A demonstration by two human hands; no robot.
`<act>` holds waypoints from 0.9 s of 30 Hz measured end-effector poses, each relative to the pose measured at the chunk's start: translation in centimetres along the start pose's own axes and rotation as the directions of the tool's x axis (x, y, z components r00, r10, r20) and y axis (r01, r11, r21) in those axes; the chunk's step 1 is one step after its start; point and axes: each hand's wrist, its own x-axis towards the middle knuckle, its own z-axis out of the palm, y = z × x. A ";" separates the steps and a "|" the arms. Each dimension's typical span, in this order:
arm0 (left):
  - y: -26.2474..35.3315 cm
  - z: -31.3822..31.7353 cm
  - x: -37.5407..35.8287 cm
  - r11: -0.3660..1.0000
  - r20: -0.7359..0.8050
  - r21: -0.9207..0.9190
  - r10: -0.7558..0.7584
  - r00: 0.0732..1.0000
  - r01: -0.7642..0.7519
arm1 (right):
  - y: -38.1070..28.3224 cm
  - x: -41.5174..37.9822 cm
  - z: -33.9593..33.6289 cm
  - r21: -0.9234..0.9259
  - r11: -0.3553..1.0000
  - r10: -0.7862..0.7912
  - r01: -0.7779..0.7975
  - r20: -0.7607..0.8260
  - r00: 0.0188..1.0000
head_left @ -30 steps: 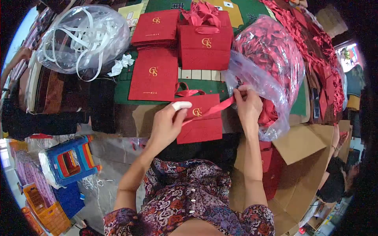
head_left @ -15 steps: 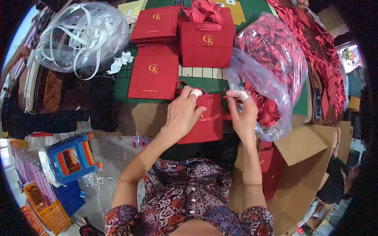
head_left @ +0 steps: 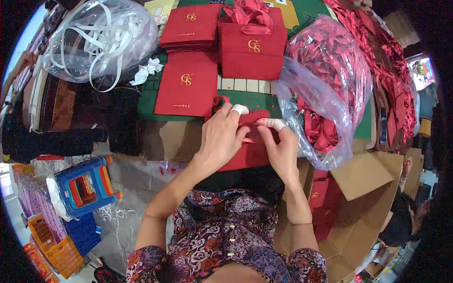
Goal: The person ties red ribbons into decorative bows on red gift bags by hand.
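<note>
At the near table edge lies a red gift bag, its top part bent up between my hands. My left hand is closed on the bag's top edge, with thumb and fingers round it and white tape on a finger. My right hand, also with a taped finger, pinches at the bag's upper right edge, where a red ribbon shows between the hands. The exact grip is partly covered by fingers. Beyond them sit flat red gift bags in piles and a standing red bag with ribbon on top.
To the right rests a clear plastic bag of red ribbons; at left, one with white ribbons. Crumpled white paper lies between. An open carton stands below right, with red bags inside. Stacked plastic stools are on the floor.
My right hand has moved left, in to the gift bag beside my left hand. The bag's upper part is now bent up. The view has shifted slightly.
</note>
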 end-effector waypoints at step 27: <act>0.9 -1.4 0.2 0.995 0.093 -0.096 -0.014 0.996 0.023 | 3.5 0.5 1.7 -0.481 0.700 -0.622 0.528 -0.048 0.781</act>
